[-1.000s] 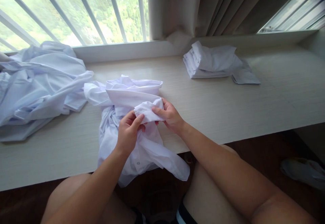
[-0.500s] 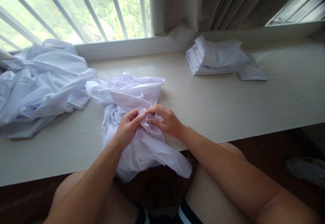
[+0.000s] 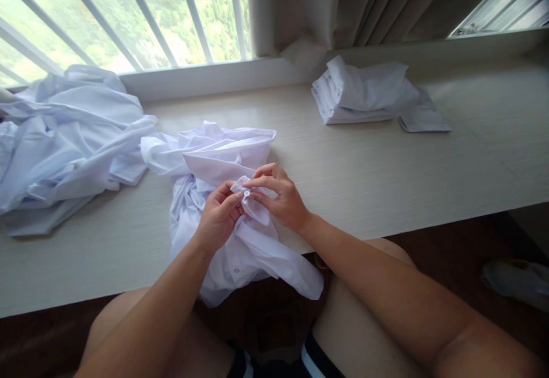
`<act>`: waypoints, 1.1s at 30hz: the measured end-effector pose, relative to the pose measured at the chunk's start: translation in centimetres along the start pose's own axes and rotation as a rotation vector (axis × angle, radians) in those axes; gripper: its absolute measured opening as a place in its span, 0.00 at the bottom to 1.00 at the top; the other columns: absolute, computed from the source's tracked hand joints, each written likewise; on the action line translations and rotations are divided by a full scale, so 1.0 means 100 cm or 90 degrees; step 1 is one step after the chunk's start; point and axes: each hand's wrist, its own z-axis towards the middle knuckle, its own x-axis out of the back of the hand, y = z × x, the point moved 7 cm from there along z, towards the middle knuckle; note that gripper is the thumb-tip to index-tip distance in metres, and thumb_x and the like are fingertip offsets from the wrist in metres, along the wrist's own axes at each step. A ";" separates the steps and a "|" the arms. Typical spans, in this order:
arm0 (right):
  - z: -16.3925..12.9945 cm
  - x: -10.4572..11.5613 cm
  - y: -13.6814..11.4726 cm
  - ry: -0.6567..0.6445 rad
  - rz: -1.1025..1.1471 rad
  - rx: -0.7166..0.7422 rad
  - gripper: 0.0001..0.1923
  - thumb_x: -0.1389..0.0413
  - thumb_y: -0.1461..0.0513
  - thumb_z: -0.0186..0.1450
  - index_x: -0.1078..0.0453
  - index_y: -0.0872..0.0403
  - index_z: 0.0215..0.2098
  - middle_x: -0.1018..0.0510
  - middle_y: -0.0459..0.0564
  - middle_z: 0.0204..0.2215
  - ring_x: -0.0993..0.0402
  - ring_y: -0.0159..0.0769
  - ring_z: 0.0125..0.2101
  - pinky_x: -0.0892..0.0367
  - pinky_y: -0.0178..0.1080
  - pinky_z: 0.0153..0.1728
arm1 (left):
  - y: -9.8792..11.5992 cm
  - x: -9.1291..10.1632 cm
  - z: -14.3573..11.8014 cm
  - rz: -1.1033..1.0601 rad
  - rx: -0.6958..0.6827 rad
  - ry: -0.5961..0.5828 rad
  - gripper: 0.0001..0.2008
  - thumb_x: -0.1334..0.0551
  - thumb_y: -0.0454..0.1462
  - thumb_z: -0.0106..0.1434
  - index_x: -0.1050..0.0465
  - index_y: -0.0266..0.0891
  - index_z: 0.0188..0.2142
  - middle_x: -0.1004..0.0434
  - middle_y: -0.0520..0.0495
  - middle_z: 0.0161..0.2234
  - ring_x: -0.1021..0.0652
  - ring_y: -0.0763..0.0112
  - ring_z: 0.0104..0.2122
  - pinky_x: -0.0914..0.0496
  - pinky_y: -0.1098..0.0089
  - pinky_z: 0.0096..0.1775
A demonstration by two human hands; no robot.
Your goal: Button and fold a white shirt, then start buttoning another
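Both hands have closed in on one spot — left hand (image 3: 218,215) and right hand (image 3: 278,195) pinch a small button (image 3: 246,193) on the white shirt (image 3: 240,246) crumpled at the counter (image 3: 364,178) edge; a second ago they held a fold of cloth; no readable labels.

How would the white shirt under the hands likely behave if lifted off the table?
Probably floppy: the white shirt is crumpled and its lower part droops over the table edge. Likely light, since the left hand and right hand lift its cuff with fingertips. It would likely sag rather than keep shape.
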 end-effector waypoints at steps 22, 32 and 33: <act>0.001 -0.005 0.004 -0.101 0.094 -0.075 0.07 0.33 0.63 0.66 0.21 0.50 0.43 0.25 0.46 0.37 0.28 0.33 0.39 0.31 0.38 0.48 | 0.001 0.010 0.000 0.130 0.035 0.004 0.18 0.22 0.43 0.53 0.26 0.36 0.33 0.22 0.50 0.28 0.27 0.78 0.25 0.34 0.78 0.27; -0.006 -0.017 0.014 -0.118 0.144 -0.143 0.04 0.32 0.64 0.62 0.19 0.52 0.37 0.27 0.44 0.34 0.29 0.30 0.37 0.32 0.36 0.43 | -0.003 0.013 0.001 0.153 0.018 0.031 0.22 0.21 0.48 0.51 0.26 0.36 0.32 0.24 0.51 0.27 0.26 0.76 0.26 0.34 0.76 0.28; -0.006 -0.015 0.016 -0.098 0.149 -0.152 0.05 0.31 0.63 0.62 0.19 0.52 0.37 0.27 0.44 0.34 0.29 0.30 0.36 0.32 0.35 0.42 | -0.002 0.013 0.001 0.153 0.022 0.030 0.21 0.22 0.47 0.52 0.26 0.37 0.33 0.24 0.51 0.28 0.26 0.76 0.26 0.33 0.76 0.28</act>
